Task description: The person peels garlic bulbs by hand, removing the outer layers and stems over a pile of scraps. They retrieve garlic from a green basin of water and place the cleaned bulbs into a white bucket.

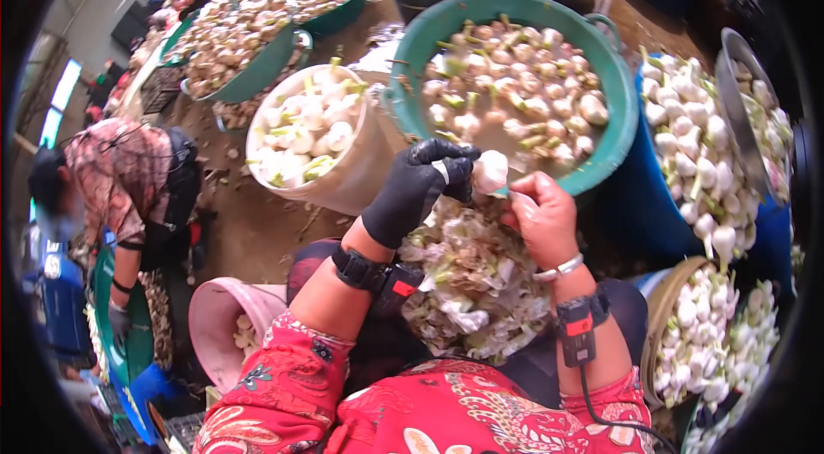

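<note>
Bulb (491,172) over peelings (468,282), near tub (620,98)

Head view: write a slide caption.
Gloved left hand holds a garlic bulb beside the bare right hand, near heaped peelings.

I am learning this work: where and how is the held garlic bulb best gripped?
Probably pinch the garlic bulb by its round far side, coming from the green tub; that side is bare, while the gloved left hand holds its left and the right hand is close at its right.
</note>
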Available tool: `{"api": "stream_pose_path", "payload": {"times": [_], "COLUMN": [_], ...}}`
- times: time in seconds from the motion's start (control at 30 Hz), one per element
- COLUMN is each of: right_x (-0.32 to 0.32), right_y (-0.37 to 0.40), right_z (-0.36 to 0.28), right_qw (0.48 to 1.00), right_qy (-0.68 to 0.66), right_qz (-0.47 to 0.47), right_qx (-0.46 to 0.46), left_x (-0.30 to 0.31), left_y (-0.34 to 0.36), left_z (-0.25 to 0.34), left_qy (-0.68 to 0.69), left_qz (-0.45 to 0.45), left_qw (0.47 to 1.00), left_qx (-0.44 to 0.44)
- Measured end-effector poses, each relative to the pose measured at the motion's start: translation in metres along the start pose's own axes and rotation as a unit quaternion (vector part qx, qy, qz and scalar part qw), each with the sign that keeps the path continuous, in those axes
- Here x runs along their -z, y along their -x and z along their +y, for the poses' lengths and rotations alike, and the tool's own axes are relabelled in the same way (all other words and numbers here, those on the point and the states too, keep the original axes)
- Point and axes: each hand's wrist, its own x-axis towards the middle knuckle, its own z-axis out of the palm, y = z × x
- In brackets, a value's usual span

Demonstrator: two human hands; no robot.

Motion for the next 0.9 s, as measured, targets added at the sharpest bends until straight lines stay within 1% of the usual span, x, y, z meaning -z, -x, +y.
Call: {"api": "stream_pose_path", "payload": {"times": [0.03,0.07,0.1,0.13,0.17,0.2,0.23,0.27,0.3,0.37,0.4,0.43,0.47,0.5,0.53,0.57,0.6,0.63,0.7,0.73,0.77,0.83,0.87,0.9], "right_x": [0.0,0.002,0.006,0.008,0.01,0.014,0.013,0.013,0.016,0.016,0.018,0.02,0.022,0.025,0.025,0.025,0.026,0.026,0.031,0.034,0.036,0.04,0.042,0.043], "right_y": [-0.001,0.0,0.0,-0.002,-0.005,-0.007,-0.008,-0.009,-0.009,-0.01,-0.011,-0.012,-0.013,-0.014,-0.014,-0.015,-0.014,-0.013,-0.013,-0.012,-0.012,-0.012,-0.013,-0.014], "right_z": [0.001,-0.008,-0.012,-0.013,-0.013,-0.012,-0.011,-0.011,-0.01,-0.009,-0.011,-0.013,-0.017,-0.016,-0.019,-0.022,-0.022,-0.022,-0.019,-0.021,-0.02,-0.019,-0.021,-0.022], "right_qw": [0.999,0.998,0.995,0.995,0.996,0.995,0.995,0.993,0.992,0.993,0.992,0.99,0.989,0.984,0.983,0.981,0.984,0.982,0.989,0.989,0.992,0.994,0.993,0.993], "right_qy": [-0.041,-0.047,-0.072,-0.068,-0.065,-0.073,-0.075,-0.074,-0.07,-0.081,-0.089,-0.095,-0.09,-0.125,-0.13,-0.135,-0.126,-0.13,-0.101,-0.103,-0.085,-0.067,-0.072,-0.074], "right_qz": [-0.004,-0.017,-0.025,-0.009,0.008,0.015,0.016,0.005,-0.001,0.042,0.064,0.085,0.104,0.11,0.117,0.123,0.112,0.119,0.085,0.079,0.076,0.07,0.069,0.073], "right_qx": [-0.027,-0.047,-0.07,-0.066,-0.062,-0.069,-0.07,-0.087,-0.103,-0.073,-0.067,-0.06,-0.06,-0.063,-0.065,-0.066,-0.063,-0.062,-0.066,-0.075,-0.061,-0.051,-0.054,-0.054], "left_x": [0.01,0.021,0.039,0.066,0.1,0.125,0.146,0.18,0.185,0.181,0.151,0.14,0.118,0.092,0.07,0.05,0.04,0.033,0.007,0.007,0.012,0.013,0.03,0.031], "left_y": [-0.001,0.005,0.006,0.005,0.004,0.004,0.008,0.007,0.013,0.005,0.0,-0.014,-0.028,-0.041,-0.057,-0.074,-0.098,-0.117,-0.137,-0.149,-0.158,-0.164,-0.172,-0.174], "left_z": [0.009,0.029,0.045,0.057,0.066,0.072,0.075,0.069,0.074,0.069,0.077,0.069,0.064,0.058,0.047,0.037,0.018,-0.002,-0.019,-0.032,-0.045,-0.054,-0.074,-0.076], "left_qy": [0.0,-0.069,-0.127,-0.161,-0.266,-0.369,-0.386,-0.517,-0.698,-0.602,-0.485,-0.485,-0.471,-0.456,-0.535,-0.609,-0.697,-0.773,-0.829,-0.845,-0.851,-0.849,-0.852,-0.86], "left_qz": [0.018,0.063,0.109,0.133,0.15,0.19,0.233,0.235,0.199,0.199,0.196,0.135,0.08,0.028,-0.032,-0.091,-0.141,-0.188,-0.246,-0.278,-0.284,-0.29,-0.301,-0.294], "left_qw": [1.0,0.991,0.979,0.968,0.937,0.889,0.884,0.818,0.685,0.769,0.851,0.853,0.871,0.884,0.836,0.776,0.694,0.599,0.501,0.456,0.443,0.438,0.422,0.396], "left_qx": [-0.026,-0.09,-0.112,-0.139,-0.172,-0.193,-0.127,-0.091,-0.057,-0.08,-0.037,-0.137,-0.117,-0.098,-0.117,-0.136,-0.113,-0.088,0.007,0.017,-0.009,0.053,0.069,0.132]}}
